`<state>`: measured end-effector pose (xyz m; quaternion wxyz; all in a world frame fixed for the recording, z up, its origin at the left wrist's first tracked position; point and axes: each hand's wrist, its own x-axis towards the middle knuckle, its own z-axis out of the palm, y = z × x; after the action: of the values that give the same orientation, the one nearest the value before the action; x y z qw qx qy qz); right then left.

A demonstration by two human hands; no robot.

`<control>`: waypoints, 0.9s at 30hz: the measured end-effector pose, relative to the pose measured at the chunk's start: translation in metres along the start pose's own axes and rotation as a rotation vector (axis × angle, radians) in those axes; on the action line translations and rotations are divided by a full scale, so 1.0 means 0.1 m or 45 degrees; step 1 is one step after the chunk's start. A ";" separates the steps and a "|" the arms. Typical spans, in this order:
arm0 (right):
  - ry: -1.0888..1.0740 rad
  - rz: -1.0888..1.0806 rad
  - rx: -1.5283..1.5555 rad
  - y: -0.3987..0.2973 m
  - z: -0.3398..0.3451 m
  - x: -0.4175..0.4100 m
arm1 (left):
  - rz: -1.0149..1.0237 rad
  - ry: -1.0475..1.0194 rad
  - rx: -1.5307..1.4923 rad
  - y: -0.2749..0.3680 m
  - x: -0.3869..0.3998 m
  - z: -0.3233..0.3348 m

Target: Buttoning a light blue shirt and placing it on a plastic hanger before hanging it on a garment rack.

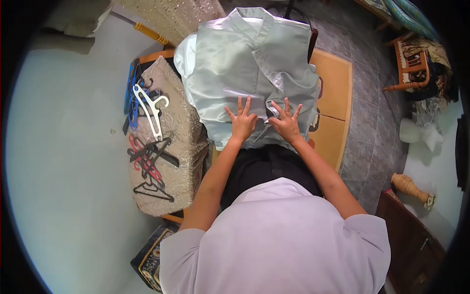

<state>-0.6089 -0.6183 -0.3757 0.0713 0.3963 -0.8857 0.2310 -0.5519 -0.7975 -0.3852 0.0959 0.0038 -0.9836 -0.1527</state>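
Note:
A pale grey-green satin vest (227, 70) with a stand collar lies front side up before me, its collar pointing away. Other pale garments (186, 55) show from beneath it at the left edge. Near the vest's hem, my left hand (243, 123) rests on the left front panel, three fingers spread, thumb and index finger close together. My right hand (287, 123) is beside it at the front opening, in a similar pose. Whether either hand pinches the cloth edge between thumb and index finger is too small to tell. A dark gap shows between the two panels.
At the left, a cloth-covered surface (183, 176) holds a white hanger (150, 110), blue hangers (132, 106), red hangers (154, 171) and black hangers (156, 193). A wooden tabletop (330, 139) extends right of the vest. A wooden chair (411, 70) stands farther right.

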 end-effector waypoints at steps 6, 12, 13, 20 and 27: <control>-0.159 -0.202 -0.061 0.11 0.08 -0.27 | -0.263 0.005 -0.004 -0.06 -0.01 -0.14; -0.315 -0.159 -0.001 0.01 0.11 -0.39 | -0.265 -0.322 0.038 -0.20 -0.46 -0.12; -0.323 -0.202 0.013 -0.01 0.12 -0.38 | -0.288 -0.319 0.048 -0.20 -0.58 -0.09; -0.444 -0.177 0.011 -0.33 0.22 -0.10 | -0.606 -0.171 0.070 -0.13 -1.13 -0.11; -0.401 -0.444 0.005 -0.77 0.46 0.40 | -0.939 0.060 0.122 -0.51 -1.58 -0.19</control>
<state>-0.5764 -0.7113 -0.3766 -0.0297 0.5744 -0.8037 0.1523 -0.3947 -0.8463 -0.4122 0.0566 0.3660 -0.9197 -0.1305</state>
